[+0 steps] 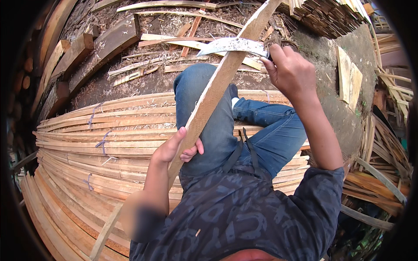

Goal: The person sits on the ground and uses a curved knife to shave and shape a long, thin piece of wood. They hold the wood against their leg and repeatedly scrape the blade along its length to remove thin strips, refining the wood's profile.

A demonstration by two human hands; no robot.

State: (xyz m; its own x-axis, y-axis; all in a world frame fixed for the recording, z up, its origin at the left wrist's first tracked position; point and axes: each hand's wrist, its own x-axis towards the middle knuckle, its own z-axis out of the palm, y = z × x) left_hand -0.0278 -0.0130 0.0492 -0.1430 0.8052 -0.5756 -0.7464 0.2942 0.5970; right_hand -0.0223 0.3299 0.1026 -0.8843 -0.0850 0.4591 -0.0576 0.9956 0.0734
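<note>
Hands apart — knife (curved edge) crosses slat.

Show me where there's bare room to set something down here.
The clearest patch is the bare earth at right, between the right hand's fingers and the pale boards, reaching up toward the wood stack. It's crowded at left, where bundled strips lie packed, and ahead, where loose strips lie scattered. There, the held slat and curved blade overlap in view.
</note>
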